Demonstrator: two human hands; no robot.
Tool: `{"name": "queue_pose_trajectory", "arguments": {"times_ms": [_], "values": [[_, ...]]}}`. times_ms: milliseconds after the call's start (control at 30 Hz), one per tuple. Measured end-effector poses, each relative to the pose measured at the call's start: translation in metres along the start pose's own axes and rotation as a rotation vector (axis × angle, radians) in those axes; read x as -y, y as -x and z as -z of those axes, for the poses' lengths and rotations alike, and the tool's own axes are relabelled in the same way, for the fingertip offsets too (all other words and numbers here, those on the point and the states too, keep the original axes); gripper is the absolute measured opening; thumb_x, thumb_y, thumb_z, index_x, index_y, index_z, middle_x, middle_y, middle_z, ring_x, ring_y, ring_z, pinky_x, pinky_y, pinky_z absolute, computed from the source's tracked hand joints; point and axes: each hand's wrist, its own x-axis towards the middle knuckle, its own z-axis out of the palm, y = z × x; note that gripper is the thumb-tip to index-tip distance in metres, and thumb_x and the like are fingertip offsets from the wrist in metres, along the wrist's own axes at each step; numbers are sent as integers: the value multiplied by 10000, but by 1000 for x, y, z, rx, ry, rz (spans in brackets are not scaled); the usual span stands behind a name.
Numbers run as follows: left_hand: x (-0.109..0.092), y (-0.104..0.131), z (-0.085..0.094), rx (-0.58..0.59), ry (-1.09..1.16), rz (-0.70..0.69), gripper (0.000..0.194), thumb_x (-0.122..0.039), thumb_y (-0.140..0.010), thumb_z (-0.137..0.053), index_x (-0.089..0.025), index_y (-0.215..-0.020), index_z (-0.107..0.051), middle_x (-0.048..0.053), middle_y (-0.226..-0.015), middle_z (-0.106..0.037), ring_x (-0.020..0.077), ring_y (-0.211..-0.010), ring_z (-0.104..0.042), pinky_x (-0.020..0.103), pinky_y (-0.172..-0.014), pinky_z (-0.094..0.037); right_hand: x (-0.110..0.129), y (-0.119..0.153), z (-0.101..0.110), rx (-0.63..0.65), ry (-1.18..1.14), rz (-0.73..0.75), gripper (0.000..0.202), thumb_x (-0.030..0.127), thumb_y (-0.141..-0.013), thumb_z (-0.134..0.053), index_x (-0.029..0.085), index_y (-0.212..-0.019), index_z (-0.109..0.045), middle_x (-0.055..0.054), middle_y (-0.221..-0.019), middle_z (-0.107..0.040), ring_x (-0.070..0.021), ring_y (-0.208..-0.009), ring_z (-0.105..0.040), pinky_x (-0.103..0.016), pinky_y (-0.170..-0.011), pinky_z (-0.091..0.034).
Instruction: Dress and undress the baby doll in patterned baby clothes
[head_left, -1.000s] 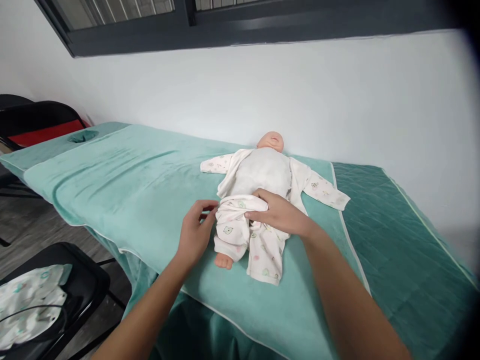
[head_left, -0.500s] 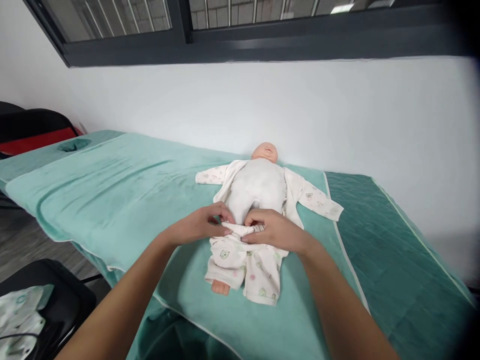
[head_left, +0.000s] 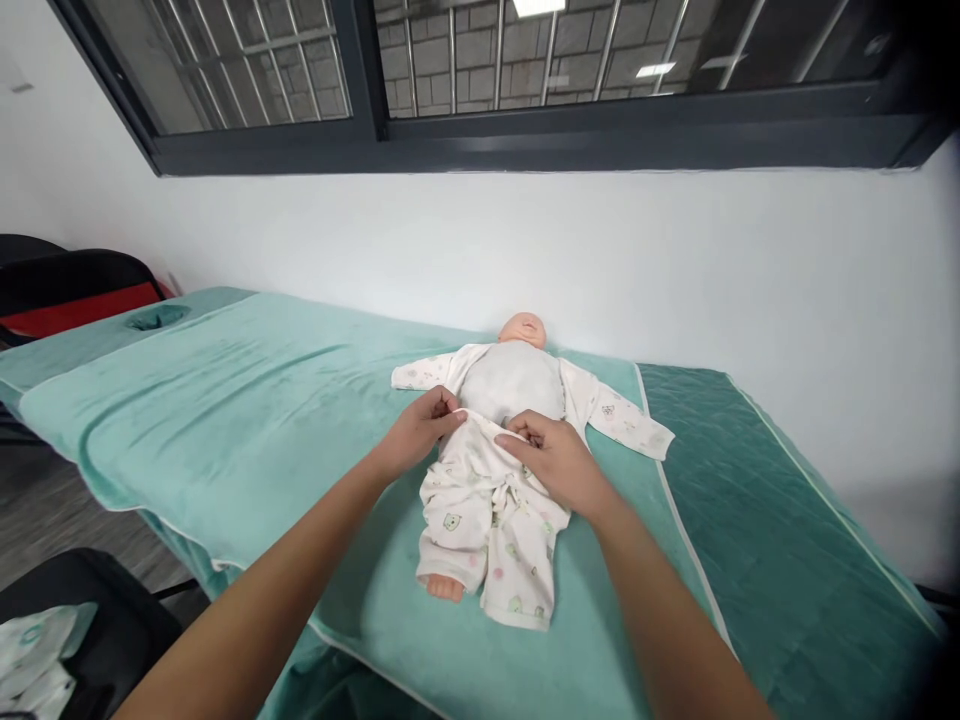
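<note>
A baby doll [head_left: 512,382] lies on its back on the green sheet, its head toward the wall. Its white patterned shirt [head_left: 628,424] is spread open around a pale grey body. Patterned white pants [head_left: 517,545] cover the legs, and one foot [head_left: 445,588] shows at the left cuff. My left hand [head_left: 424,428] pinches the waistband at its left side. At the right side of the waistband, my right hand [head_left: 551,455] is closed on the fabric, its fingertips partly hidden behind the cloth.
The green sheet [head_left: 225,400] covers a long bed against a white wall, under a dark window frame [head_left: 525,148]. A black chair [head_left: 97,620] with white-green packages [head_left: 41,650] stands at lower left. A black-red chair [head_left: 82,290] is beyond.
Both hands have pulled the waistband up toward the doll's belly, and the pants now cover more of the lower body. The view has tilted up slightly, showing more window.
</note>
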Motion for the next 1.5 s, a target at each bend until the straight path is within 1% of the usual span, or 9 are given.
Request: {"name": "queue_pose_trajectory", "arguments": {"times_ms": [233, 500, 633, 833, 1000, 1100, 1267, 1333, 1500], "values": [[12, -30, -2, -268, -48, 22, 255, -435, -805, -632, -216, -814, -503, -60, -638, -461, 84, -500, -386, 208, -456, -276, -26, -3, 28, -1, -134, -164, 366, 558, -818, -631, 201, -740, -609, 35, -650, -543, -125, -608, -447, -250, -562, -309], [41, -59, -8, -386, -125, -84, 193, -370, -819, -607, -207, -798, -505, -37, -725, -529, 126, -694, -493, 247, -675, -386, -68, -20, 23, -317, -384, -181, 351, 552, -796, -661, 207, -743, -627, 30, -650, -542, -136, -616, -445, -261, -582, -324], [54, -53, -17, -364, -131, -68, 214, -411, -845, -581, -206, -828, -523, -19, -817, -586, 139, -766, -533, 257, -723, -400, -73, -21, 22, -243, -430, -133, 294, 504, -802, -682, 217, -857, -648, 23, -727, -564, -139, -677, -473, -256, -624, -348], [59, -46, -18, -351, -160, -41, 308, -499, -858, -568, -205, -768, -557, -34, -693, -553, 143, -696, -499, 258, -666, -377, -69, -12, 40, 21, -341, -168, 282, 469, -808, -697, 210, -885, -617, 27, -775, -547, -132, -724, -490, -257, -670, -372], [57, -45, -18, -334, -126, -52, 290, -488, -873, -562, -228, -986, -627, 5, -989, -685, 165, -843, -606, 271, -766, -442, -72, -9, 44, 143, -273, -144, 265, 454, -831, -674, 212, -867, -574, 27, -798, -538, -136, -741, -493, -260, -673, -378], [58, -46, -18, -310, -130, -112, 264, -429, -898, -535, -221, -977, -677, 22, -1021, -710, 188, -930, -629, 282, -836, -448, -76, -12, 41, 45, -226, -105, 250, 456, -849, -641, 223, -853, -552, 45, -728, -492, -129, -685, -461, -256, -639, -361], [58, -45, -19, -370, -190, -151, 256, -389, -903, -535, -213, -912, -721, 19, -973, -739, 200, -927, -641, 281, -847, -443, -79, -25, 31, -411, -138, -142, 250, 462, -815, -641, 237, -846, -536, 39, -738, -528, -133, -615, -472, -268, -596, -366], [58, -45, -20, -373, -205, -152, 276, -398, -912, -523, -217, -927, -730, 10, -933, -743, 195, -878, -644, 276, -814, -447, -78, -30, 26, -532, -113, -176, 254, 465, -802, -646, 239, -853, -543, 26, -783, -564, -138, -616, -491, -275, -598, -378], [58, -44, -19, -338, -176, -129, 286, -394, -916, -514, -216, -960, -733, 5, -920, -743, 195, -878, -644, 270, -794, -449, -78, -31, 19, -484, 37, -241, 280, 502, -816, -611, 224, -825, -584, -14, -841, -628, -175, -741, -547, -304, -705, -406]]}}
